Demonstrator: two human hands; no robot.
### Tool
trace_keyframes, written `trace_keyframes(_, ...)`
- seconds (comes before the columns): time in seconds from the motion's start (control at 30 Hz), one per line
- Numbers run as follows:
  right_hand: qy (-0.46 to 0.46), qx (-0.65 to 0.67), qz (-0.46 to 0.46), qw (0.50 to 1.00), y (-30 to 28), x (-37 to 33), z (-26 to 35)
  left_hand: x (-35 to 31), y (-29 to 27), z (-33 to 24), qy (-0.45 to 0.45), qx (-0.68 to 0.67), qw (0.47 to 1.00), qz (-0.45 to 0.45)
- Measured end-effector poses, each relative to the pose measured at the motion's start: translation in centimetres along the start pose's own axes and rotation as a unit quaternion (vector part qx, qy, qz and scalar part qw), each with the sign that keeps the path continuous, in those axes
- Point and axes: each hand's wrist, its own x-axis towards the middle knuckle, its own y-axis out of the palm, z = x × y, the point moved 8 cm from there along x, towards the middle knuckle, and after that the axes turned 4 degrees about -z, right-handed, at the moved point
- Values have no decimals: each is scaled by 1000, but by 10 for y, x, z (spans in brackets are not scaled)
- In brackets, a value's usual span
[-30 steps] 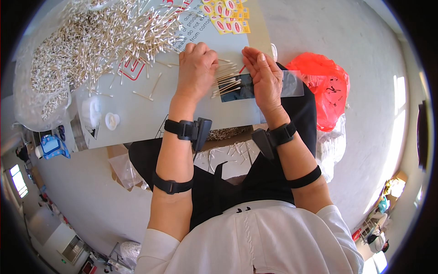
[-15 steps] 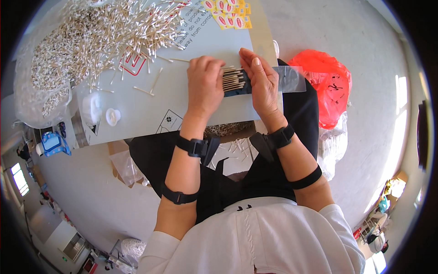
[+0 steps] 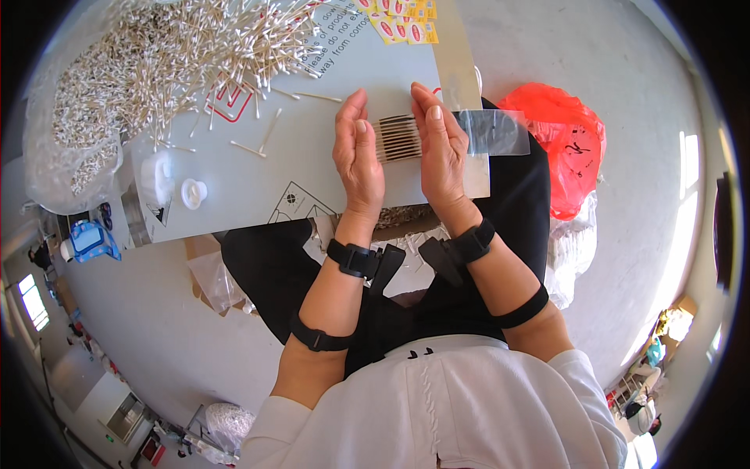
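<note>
A flat row of cotton swabs (image 3: 398,139) lies on the grey table top, side by side, between my two hands. My left hand (image 3: 361,156) stands on edge at the left ends of the swabs, its fingers stretched out and its palm turned inward. At their right ends my right hand (image 3: 444,148) is held in the same way, fingers straight. Both palms seem to touch the swab tips, which they partly hide. Just right of my right hand, a clear plastic sleeve (image 3: 500,133) sticks out over the table's edge.
A big heap of loose cotton swabs (image 3: 156,70) spills from a clear bag at the far left. Yellow-and-white labels (image 3: 414,31) lie at the far edge. A small white cup (image 3: 194,194) stands left. A red plastic bag (image 3: 558,148) is beyond the right edge.
My left hand has let go of the swabs and turned upright, fingers straightened. The swabs now form an even row, and the dark piece beneath them no longer shows there.
</note>
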Motion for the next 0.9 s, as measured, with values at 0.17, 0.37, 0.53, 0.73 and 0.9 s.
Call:
trace_keyframes(0.17,16,34,-9,999,-6,-1,-1,4,-5,0,-12,-42,999,-1)
trace_keyframes(0.37,12,-117,-6,993,-28,-4,23,44,-21,-39,115,376,907,152)
trace_keyframes(0.53,-111,-397,72,908,-17,-7,38,-14,36,-49,238,536,775,235)
trace_keyframes(0.73,-183,-510,92,836,0,-11,36,-45,30,-20,176,573,754,267)
trace_keyframes(0.9,-237,-566,105,782,7,-9,39,-44,33,-15,179,583,744,273)
